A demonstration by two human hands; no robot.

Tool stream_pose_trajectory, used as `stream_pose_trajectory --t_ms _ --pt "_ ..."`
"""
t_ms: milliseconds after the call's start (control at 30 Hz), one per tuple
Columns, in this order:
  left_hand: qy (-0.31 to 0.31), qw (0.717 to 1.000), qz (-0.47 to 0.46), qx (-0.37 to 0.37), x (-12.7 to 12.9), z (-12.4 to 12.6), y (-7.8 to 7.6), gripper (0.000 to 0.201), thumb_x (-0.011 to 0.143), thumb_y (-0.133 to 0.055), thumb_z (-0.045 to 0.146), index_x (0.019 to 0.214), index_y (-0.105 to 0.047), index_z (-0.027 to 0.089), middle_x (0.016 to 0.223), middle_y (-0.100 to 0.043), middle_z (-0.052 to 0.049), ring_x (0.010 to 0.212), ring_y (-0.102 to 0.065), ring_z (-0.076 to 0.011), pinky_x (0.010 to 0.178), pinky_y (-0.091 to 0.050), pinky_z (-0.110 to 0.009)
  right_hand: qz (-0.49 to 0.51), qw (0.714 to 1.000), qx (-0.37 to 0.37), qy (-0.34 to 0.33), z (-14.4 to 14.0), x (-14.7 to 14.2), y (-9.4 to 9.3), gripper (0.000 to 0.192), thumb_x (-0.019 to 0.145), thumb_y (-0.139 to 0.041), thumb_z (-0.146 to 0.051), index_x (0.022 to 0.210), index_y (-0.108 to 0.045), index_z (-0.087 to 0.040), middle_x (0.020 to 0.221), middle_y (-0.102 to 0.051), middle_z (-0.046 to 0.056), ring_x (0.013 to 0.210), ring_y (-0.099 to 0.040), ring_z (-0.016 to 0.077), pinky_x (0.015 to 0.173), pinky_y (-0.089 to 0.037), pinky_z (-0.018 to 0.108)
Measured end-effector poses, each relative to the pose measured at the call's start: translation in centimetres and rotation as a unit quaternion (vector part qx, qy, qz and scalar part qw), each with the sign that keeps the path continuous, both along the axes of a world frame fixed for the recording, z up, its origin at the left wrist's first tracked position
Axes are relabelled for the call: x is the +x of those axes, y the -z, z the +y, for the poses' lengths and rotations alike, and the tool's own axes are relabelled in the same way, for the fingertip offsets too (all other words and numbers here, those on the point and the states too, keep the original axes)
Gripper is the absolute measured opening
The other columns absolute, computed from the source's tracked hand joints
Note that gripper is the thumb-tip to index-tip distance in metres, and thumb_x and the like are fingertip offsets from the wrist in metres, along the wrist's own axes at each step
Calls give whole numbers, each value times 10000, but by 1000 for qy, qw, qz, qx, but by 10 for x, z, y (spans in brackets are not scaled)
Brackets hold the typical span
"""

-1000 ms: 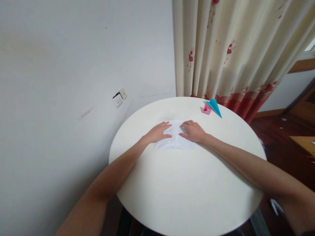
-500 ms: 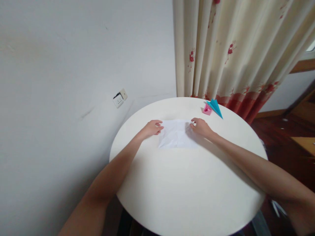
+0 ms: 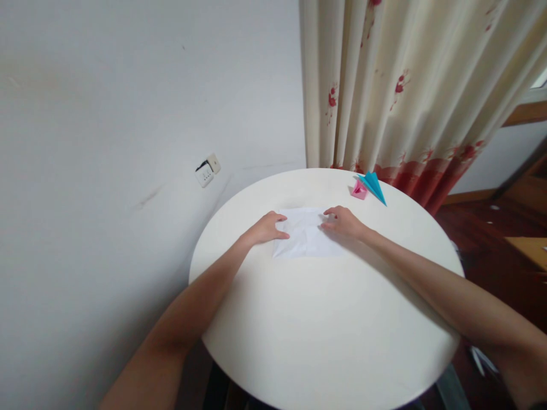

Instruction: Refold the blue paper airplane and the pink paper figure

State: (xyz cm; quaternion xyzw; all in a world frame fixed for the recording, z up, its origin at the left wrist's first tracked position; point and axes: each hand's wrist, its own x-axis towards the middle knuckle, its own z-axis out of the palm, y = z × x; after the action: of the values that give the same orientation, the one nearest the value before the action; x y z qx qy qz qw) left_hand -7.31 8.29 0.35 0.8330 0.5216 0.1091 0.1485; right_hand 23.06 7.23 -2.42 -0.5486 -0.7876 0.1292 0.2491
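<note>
A creased white sheet of paper (image 3: 304, 239) lies flat on the round white table (image 3: 325, 330). My left hand (image 3: 268, 227) rests at the paper's left edge, thumb and fingers spread apart over it. Over the right part of the sheet is my right hand (image 3: 342, 222), its thumb and fingers parted with nothing seen between them. Whether the right fingertips touch the paper I cannot tell.
Near the table's far right edge lie a blue paper plane (image 3: 374, 187) and a small pink folded paper (image 3: 359, 190). A white wall with a socket (image 3: 205, 175) borders the left, and a patterned curtain (image 3: 363, 85) hangs behind.
My left hand has shifted right and slightly nearer me onto the paper, its thumb and fingers wider apart. My right hand has moved a little left over the sheet.
</note>
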Motion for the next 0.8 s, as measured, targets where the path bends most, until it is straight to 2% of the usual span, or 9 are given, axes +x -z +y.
stream_pose_trajectory --t_ms 67,167,233,300,500,633,700,800 --pt "16 999 32 20 -2 3 2 762 670 -799 514 1321 -614 163 1325 -598 -132 1242 -561 -315 1088 -410 -370 -50 998 28 -36 -2 1 2 562 810 -715 -508 1255 -646 -172 1310 -624 150 1225 -558 311 1052 -417 422" --pt "36 998 53 22 -6 4 3 895 672 -780 564 1431 -498 183 1513 -455 -128 1399 -418 -316 1167 -309 -385 -114 991 5 -71 -5 3 3 766 788 -706 -600 1403 -527 -181 1472 -482 187 1352 -433 364 1068 -389 492" --pt "48 997 57 -2 -6 2 1 952 687 -759 577 1489 -416 194 1588 -348 -113 1466 -322 -289 1198 -252 -366 -140 986 -12 -86 -6 4 0 835 781 -691 -640 1447 -474 -187 1496 -454 190 1362 -415 378 1066 -384 511" --pt "49 997 62 -28 -6 1 0 979 695 -745 585 1512 -374 194 1602 -312 -110 1481 -295 -275 1201 -242 -352 -150 983 -12 -101 -7 5 -4 843 776 -693 -647 1446 -469 -187 1459 -499 176 1329 -449 368 1065 -387 491" --pt "38 996 78 -25 -4 2 -2 1032 656 -773 569 1512 -380 147 1554 -390 -145 1417 -413 -284 1161 -292 -315 -173 980 -4 -103 -9 2 -15 872 740 -747 -619 1432 -477 -161 1319 -595 182 1215 -530 359 1002 -433 433" --pt "36 996 79 -21 -4 4 -3 992 655 -790 523 1488 -428 124 1516 -446 -157 1375 -468 -294 1123 -334 -299 -174 980 1 -93 -11 1 -20 894 721 -780 -589 1435 -475 -146 1252 -620 193 1161 -559 360 947 -455 412" --pt "37 996 74 -18 -3 3 -4 925 664 -794 499 1454 -482 132 1485 -490 -151 1345 -501 -300 1099 -359 -308 -165 982 3 -90 -12 1 -22 840 720 -795 -555 1405 -512 -158 1211 -641 180 1122 -583 346 914 -463 391" --pt "55 996 62 -13 -2 0 -6 798 681 -792 475 1381 -573 163 1431 -557 -129 1295 -547 -299 1069 -384 -316 -149 985 -8 -89 -11 0 -23 616 735 -802 -485 1258 -647 -198 1141 -675 137 1020 -634 300 838 -470 335"
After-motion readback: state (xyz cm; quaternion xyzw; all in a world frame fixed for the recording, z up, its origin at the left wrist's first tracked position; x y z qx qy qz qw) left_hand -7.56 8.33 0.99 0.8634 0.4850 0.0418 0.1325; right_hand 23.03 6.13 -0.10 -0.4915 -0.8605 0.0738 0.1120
